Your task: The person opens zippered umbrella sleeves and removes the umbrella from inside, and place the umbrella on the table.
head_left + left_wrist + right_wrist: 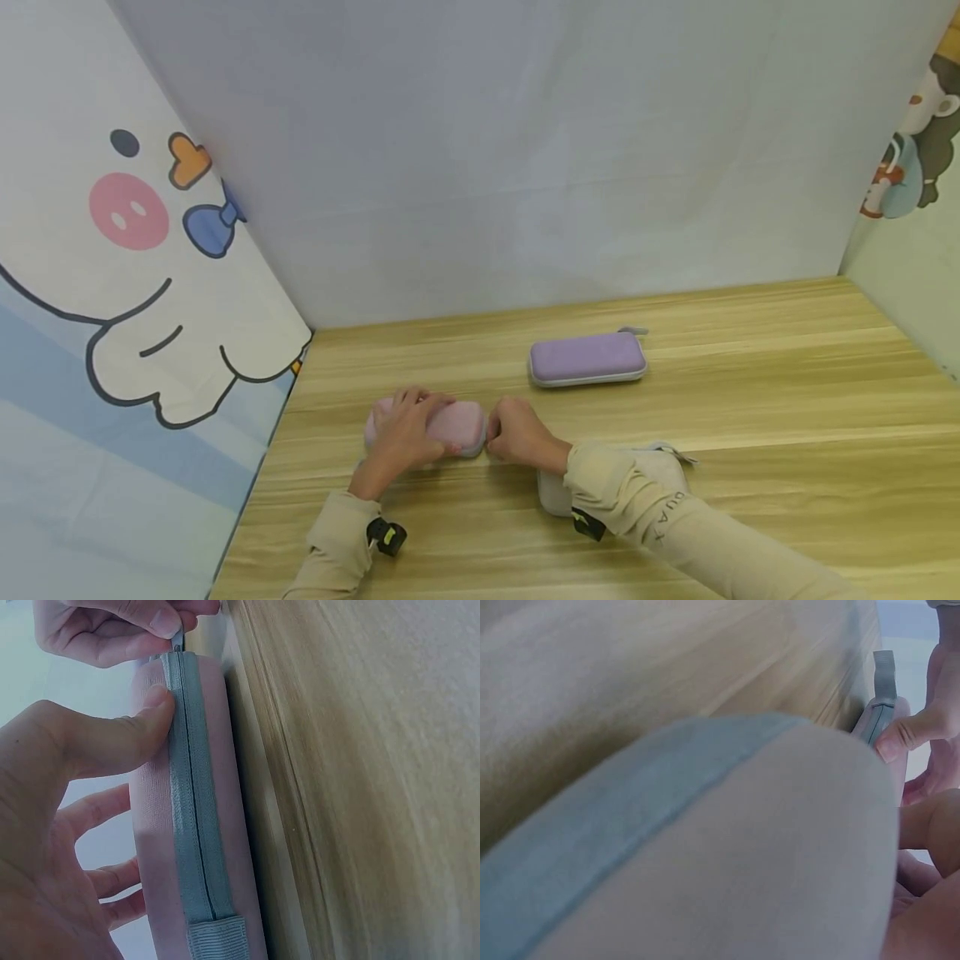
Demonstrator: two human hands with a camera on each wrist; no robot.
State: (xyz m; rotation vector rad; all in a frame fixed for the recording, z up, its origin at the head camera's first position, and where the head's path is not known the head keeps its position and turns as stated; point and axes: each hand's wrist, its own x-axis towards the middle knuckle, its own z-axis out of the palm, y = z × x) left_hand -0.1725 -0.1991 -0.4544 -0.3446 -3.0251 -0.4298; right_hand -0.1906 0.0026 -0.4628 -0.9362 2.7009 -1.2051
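Note:
A pink zippered case, shaped like a pencil case, lies on the table. Across its top my left hand grips it, fingers over the far side and thumb on the near side beside the grey zipper. At the case's right end my right hand pinches the small grey zipper pull. The zipper's two edges look closed along the visible side. Under my right forearm is an off-white case, partly hidden by the sleeve and large in the right wrist view.
Farther back stands a purple case with a grey loop at its right end. The wood-grain table meets a pale cloth backdrop behind and a cartoon-printed sheet at the left.

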